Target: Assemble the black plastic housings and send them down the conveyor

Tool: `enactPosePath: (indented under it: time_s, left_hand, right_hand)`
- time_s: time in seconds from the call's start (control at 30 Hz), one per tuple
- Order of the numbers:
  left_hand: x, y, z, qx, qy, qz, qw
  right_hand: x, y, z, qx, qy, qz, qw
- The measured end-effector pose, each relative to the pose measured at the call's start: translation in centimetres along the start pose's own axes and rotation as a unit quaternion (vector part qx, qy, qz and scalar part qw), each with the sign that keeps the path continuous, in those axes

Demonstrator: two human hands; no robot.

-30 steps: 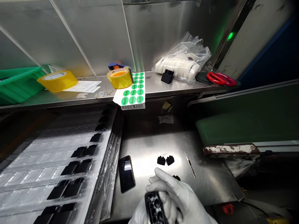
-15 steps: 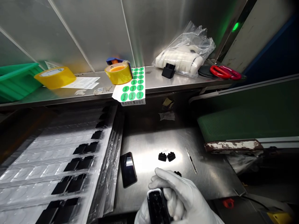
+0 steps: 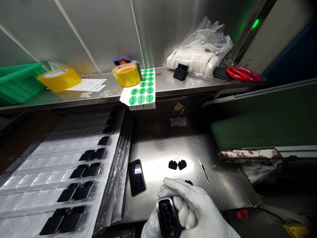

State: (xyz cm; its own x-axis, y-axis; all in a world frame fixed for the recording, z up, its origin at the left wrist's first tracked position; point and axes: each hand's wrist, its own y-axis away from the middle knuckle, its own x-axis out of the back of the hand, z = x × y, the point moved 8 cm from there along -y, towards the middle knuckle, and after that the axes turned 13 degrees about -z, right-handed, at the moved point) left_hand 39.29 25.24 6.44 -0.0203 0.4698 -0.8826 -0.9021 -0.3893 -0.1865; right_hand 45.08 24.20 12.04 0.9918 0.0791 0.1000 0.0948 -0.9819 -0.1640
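Note:
Both my hands wear white gloves and meet low in the middle of the view. A black rectangular connector housing (image 3: 168, 218) with several cavities in its upturned face sits between them. My left hand (image 3: 150, 227) shows only partly, closed on the housing's left side. My right hand (image 3: 198, 208) wraps its right side with curled fingers, the index finger reaching out above. Two small black ribbed plugs (image 3: 177, 164) lie side by side beyond the hands. Another black piece (image 3: 188, 182) is partly hidden behind my right hand. A thin pointed metal tool (image 3: 203, 168) lies to the right.
A phone (image 3: 137, 178) lies on the metal table (image 3: 151, 145). Stacked clear trays (image 3: 49, 172) with black housings fill the left. The shelf (image 3: 163, 81) bears yellow tape rolls (image 3: 126, 76), green RoHS stickers (image 3: 141, 94), bagged white gloves (image 3: 195, 61) and red-handled scissors (image 3: 242, 73). A green conveyor belt (image 3: 260, 115) runs right.
The view has shifted slightly. The connector housing stays between both hands, tilted a little differently, its cavities showing more clearly. The things on the table and shelf have not moved.

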Motion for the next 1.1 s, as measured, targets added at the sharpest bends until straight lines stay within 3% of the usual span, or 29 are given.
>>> enactPosePath:
  time_s: [0.13,0.23,0.43,0.67,0.8,0.93,1.1]
  left_hand:
    - [0.2,0.0,-0.3,-0.010,0.016,0.012,1.000]
    - [-0.1,0.2,-0.1,-0.001,0.018,0.037,0.999]
    - [-1.2,0.1,1.1,0.026,0.028,0.017,0.999]
    - [-0.9,0.7,1.0,-0.026,0.080,0.054,0.995]
    - [-0.2,1.1,0.6,-0.018,0.093,0.097,0.991]
    - [0.2,1.2,0.3,0.005,0.071,0.080,0.994]
    - [0.6,1.1,0.9,0.024,0.006,0.096,0.995]
  right_hand:
    - [0.2,1.1,1.2,-0.077,0.010,0.036,0.996]
    - [0.1,1.1,1.3,-0.089,-0.015,0.031,0.995]
    - [0.2,0.5,1.8,-0.091,-0.093,0.017,0.991]
    - [-0.2,1.1,3.5,-0.145,-0.056,0.011,0.988]
    - [0.2,0.2,2.2,-0.097,-0.022,0.033,0.995]
    - [0.2,-0.5,0.5,-0.004,0.022,0.056,0.998]
    - [-0.1,-0.4,1.0,-0.005,0.028,0.046,0.999]
